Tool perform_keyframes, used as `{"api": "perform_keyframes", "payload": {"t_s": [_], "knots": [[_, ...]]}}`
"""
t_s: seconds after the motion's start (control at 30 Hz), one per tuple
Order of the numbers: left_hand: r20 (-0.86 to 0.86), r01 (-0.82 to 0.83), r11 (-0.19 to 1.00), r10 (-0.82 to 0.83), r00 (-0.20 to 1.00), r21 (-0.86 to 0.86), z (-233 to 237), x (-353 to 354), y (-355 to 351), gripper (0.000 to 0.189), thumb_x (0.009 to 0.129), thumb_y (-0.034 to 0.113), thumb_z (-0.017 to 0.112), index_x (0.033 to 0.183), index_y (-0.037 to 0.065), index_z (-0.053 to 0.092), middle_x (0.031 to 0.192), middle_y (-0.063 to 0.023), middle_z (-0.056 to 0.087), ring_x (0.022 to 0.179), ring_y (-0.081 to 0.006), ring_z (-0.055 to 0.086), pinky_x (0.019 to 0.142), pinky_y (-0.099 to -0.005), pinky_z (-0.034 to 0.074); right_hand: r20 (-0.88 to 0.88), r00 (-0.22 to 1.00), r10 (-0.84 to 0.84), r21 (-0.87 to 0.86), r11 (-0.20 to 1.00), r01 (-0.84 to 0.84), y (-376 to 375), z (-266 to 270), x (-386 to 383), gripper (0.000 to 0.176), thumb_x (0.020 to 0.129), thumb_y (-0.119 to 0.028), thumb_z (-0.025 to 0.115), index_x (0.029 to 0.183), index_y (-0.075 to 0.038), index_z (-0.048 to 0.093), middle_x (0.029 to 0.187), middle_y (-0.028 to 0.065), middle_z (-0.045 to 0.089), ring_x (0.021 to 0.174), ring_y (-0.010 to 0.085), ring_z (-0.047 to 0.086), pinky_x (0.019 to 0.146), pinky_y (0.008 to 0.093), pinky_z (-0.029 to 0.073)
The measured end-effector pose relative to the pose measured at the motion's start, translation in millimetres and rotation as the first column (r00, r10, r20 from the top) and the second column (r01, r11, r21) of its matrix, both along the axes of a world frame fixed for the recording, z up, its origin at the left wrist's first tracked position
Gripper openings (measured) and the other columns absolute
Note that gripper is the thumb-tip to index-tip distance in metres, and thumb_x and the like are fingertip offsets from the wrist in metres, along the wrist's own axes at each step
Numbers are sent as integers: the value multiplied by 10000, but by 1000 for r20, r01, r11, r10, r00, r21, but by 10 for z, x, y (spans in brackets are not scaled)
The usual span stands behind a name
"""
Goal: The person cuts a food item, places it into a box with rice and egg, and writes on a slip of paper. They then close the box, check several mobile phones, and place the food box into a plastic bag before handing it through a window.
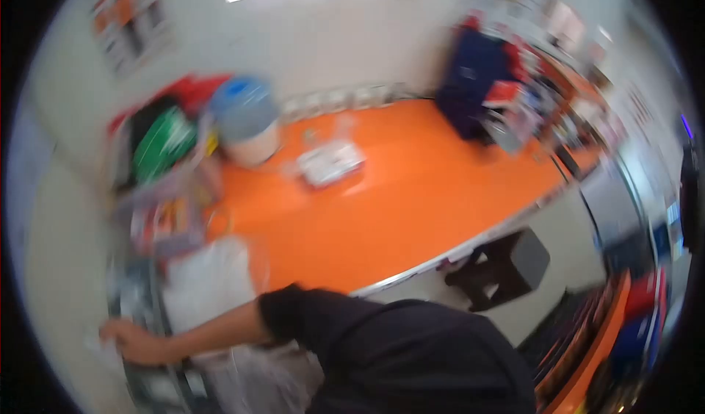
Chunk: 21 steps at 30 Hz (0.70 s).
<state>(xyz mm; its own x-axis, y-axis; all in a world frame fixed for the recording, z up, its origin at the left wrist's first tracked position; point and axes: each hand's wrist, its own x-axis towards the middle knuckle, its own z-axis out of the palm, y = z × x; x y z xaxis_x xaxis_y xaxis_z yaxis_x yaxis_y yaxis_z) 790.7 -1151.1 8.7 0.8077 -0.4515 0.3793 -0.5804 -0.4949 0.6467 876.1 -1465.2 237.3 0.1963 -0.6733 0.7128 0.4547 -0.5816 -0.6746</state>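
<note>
My left hand [138,342] is stretched out to the far left, with a dark sleeve above the elbow. Its fingers look curled by a pale, see-through thing [103,348], too blurred to name. Just beneath the hand is a dark rack or case [158,384]. Close to the forearm lie a white bag or sheet [209,278] and crumpled clear plastic [257,381]. My right hand is out of the picture.
An orange table [382,216] carries a white packet [330,163], a blue-lidded container [246,124], a filled clear bin [158,208] and a dark blue bag [474,80]. A dark stool [507,267] stands by its edge. At the lower right is an orange-edged shelf [587,355].
</note>
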Motion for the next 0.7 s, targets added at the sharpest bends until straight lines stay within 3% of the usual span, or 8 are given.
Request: {"api": "perform_keyframes", "payload": {"t_s": [0.1,0.17,0.23,0.33,0.43,0.53,0.67,0.7], "knots": [[-74,-88,995,84,994,-40,-86,-214,402,706,760,257,700,1319,-6,358,1331,-217,403,1249,-346,369,1051,-451,270,267,877,400,172,875,-452,983,209,-1003,307,732,-82,531,1030,-32,584,982,138,546,952,323,530,887,405,410],[-290,-262,965,244,925,-23,234,-567,458,719,759,227,697,1332,-20,339,1341,-220,388,1258,-364,350,1049,-427,268,-82,772,631,-62,769,-636,1469,-394,-1340,227,819,-166,545,961,4,597,934,157,564,934,303,556,837,394,432],[-361,-339,935,352,864,103,592,-698,410,766,705,144,682,1349,-31,305,1351,-239,359,1265,-380,333,1062,-417,239,-586,241,774,370,520,-769,1845,-1350,-1493,214,803,-122,547,923,55,565,919,196,572,893,339,560,819,411,435],[-459,-454,878,469,755,150,725,-987,561,783,669,83,657,1353,-28,294,1320,-260,377,1247,-399,344,1041,-428,282,-1000,4,-23,-10,293,-956,1875,-1802,-1740,499,762,-106,555,1211,66,420,1177,286,471,1017,393,531,888,429,432],[-491,-489,862,486,723,133,774,-1088,722,783,662,73,652,1349,-28,291,1283,-276,391,1213,-421,363,1014,-436,321,-964,-250,-96,242,80,-967,1861,-1062,-1457,524,751,-173,585,1232,-12,458,1066,246,557,977,382,565,825,445,463],[-510,-452,891,407,758,39,834,-1133,868,792,657,76,657,1344,-35,278,1233,-286,405,1177,-441,377,989,-444,347,-870,-301,-390,401,-203,-893,2367,-131,-758,404,736,-239,610,1099,-62,593,889,171,636,838,339,617,768,436,487],[-612,-418,904,284,738,-84,279,-1134,949,777,684,106,659,1354,25,274,1205,-295,392,1044,-490,465,873,-470,439,-898,-11,440,-14,-54,-998,3609,-769,462,657,685,-458,712,1263,-224,507,1274,169,484,1143,339,484,894,457,419],[-546,-393,920,319,775,-20,132,-1162,936,761,693,117,657,1356,67,287,1243,-296,364,984,-490,498,824,-474,463,-950,177,257,-191,-31,-981,3893,-843,659,776,628,-498,739,1310,-272,444,1361,193,347,1208,386,383,924,522,362]]}}
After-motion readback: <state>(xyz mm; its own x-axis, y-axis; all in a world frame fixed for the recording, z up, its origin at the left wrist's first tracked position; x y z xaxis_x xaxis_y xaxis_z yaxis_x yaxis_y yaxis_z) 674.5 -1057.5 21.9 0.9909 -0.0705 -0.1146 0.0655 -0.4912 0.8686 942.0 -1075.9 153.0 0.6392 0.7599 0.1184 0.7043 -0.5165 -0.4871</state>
